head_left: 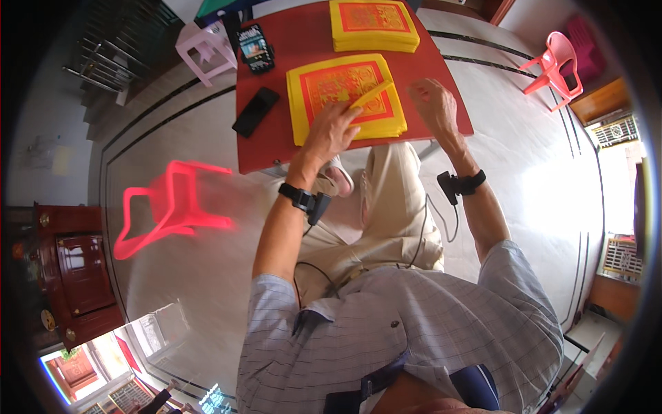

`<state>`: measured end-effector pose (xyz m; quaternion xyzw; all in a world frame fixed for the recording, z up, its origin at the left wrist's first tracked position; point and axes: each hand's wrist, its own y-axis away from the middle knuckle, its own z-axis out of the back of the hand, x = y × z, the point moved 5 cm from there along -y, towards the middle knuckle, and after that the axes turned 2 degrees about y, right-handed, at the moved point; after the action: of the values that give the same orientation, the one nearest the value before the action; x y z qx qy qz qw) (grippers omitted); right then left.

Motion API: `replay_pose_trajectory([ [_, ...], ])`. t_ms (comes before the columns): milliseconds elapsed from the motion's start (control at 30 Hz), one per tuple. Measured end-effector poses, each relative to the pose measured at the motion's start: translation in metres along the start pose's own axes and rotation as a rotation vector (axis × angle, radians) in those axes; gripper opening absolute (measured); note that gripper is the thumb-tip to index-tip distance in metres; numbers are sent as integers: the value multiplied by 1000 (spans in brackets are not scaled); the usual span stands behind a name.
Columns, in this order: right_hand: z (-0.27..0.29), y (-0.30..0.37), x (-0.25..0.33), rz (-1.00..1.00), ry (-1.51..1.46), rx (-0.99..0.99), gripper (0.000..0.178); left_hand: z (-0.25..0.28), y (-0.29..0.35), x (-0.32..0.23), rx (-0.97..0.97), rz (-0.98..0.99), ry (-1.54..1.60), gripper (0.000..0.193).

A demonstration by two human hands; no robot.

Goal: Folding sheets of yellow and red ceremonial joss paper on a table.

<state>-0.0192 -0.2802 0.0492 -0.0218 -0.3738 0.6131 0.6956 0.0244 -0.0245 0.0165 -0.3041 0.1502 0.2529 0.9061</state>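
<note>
A stack of yellow paper sheets (pixel 298 103) printed with red and gold lies near the front edge of the red table. My left hand (pixel 332 131) is over the stack's near side, fingers bent onto a narrow folded strip of a yellow sheet (pixel 376 91). The strip slants up to the right, away from the fingertips. Just right of the stack, my right hand (pixel 437 109) hovers with its fingers loosely bent, and nothing shows in it. Behind lies a second, thicker stack of similar sheets (pixel 376 43).
On the red table's (pixel 303 31) left side are a dark phone (pixel 256 111) and a lit phone (pixel 255 52) in a holder. A pale plastic stool (pixel 205 52) stands beyond its left edge. Red plastic chairs (pixel 181 196) stand left and far right. Cables hang by my wrists.
</note>
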Motion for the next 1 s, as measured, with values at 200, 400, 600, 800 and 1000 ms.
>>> replay_pose_trajectory([
  [200,-13,44,-16,8,-113,228,16,-1,-2,5,34,93,-9,41],
  [400,-11,70,-2,37,-159,310,13,-1,-3,7,18,125,54,41],
  [600,-3,66,34,247,-37,284,15,-2,-4,9,11,129,57,41],
  [800,-19,55,63,420,-27,234,19,-3,-3,15,2,125,68,42],
  [1000,-44,47,78,501,-13,282,23,-3,-4,14,-50,97,51,40],
])
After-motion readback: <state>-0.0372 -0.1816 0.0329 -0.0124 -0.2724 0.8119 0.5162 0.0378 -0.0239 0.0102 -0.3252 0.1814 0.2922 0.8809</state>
